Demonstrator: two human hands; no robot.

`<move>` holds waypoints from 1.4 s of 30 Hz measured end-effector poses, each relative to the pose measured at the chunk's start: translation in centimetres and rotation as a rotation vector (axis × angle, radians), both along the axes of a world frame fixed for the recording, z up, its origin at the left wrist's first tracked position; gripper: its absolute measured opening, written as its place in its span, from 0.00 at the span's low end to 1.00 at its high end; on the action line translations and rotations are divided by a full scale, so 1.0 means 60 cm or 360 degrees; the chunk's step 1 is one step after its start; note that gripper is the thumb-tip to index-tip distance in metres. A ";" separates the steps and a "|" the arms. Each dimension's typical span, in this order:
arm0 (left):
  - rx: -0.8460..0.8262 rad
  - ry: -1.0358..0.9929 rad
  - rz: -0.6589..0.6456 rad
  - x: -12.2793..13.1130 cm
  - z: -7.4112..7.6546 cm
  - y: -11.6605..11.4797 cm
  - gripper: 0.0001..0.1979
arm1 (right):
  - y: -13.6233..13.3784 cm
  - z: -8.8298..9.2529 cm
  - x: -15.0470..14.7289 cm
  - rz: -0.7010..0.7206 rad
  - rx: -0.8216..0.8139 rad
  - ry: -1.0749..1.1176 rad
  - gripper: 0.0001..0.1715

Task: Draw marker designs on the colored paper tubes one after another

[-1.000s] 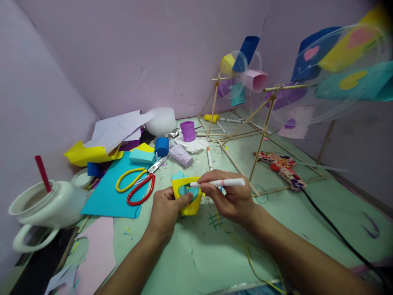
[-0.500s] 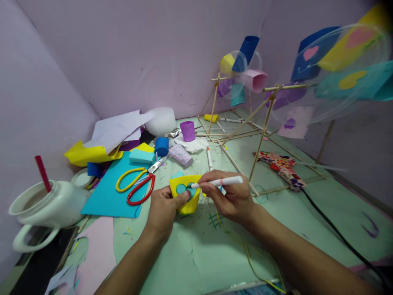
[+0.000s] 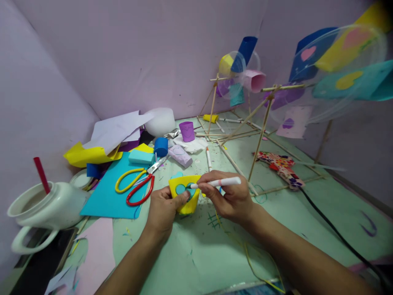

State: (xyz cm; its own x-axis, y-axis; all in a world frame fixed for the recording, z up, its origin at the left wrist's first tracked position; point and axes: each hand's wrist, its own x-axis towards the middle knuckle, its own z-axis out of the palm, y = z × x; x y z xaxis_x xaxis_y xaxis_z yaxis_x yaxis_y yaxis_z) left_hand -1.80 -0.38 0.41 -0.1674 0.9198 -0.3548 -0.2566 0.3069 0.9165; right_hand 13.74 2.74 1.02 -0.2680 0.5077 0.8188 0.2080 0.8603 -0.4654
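Yellow foam cup (image 3: 190,207) sits over the tabletop (image 3: 196,258) in my head view; I see fingers of the left hand (image 3: 162,209) pinching its side, and those of the right hand (image 3: 231,196) pinching a white marker (image 3: 222,182), green tip at the turquoise heart (image 3: 180,189).

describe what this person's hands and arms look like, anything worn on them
The bare, ungloved left hand and bare, ungloved right hand join bare, tapering forearms. No sleeve, watch or bracelet shows on them, nor any ring on the visible fingers.
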 end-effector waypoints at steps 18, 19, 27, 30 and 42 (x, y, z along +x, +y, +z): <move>-0.0009 -0.0105 0.0100 -0.005 0.001 0.003 0.15 | 0.004 0.004 0.005 -0.0115 -0.0037 0.0063 0.05; -0.0012 -0.0106 0.0109 -0.005 0.002 0.003 0.15 | 0.004 0.005 0.005 -0.0115 -0.0042 0.0059 0.05; 0.0001 -0.0115 0.0146 -0.005 0.005 0.003 0.18 | 0.005 0.003 0.002 -0.0090 0.0019 0.0064 0.04; 0.0027 -0.0135 0.0154 -0.004 0.004 0.003 0.19 | 0.005 0.004 0.003 -0.0098 0.0068 0.0047 0.04; 0.0056 -0.0118 0.0235 -0.004 0.005 0.006 0.20 | 0.004 0.000 0.002 -0.0075 0.0108 0.0016 0.04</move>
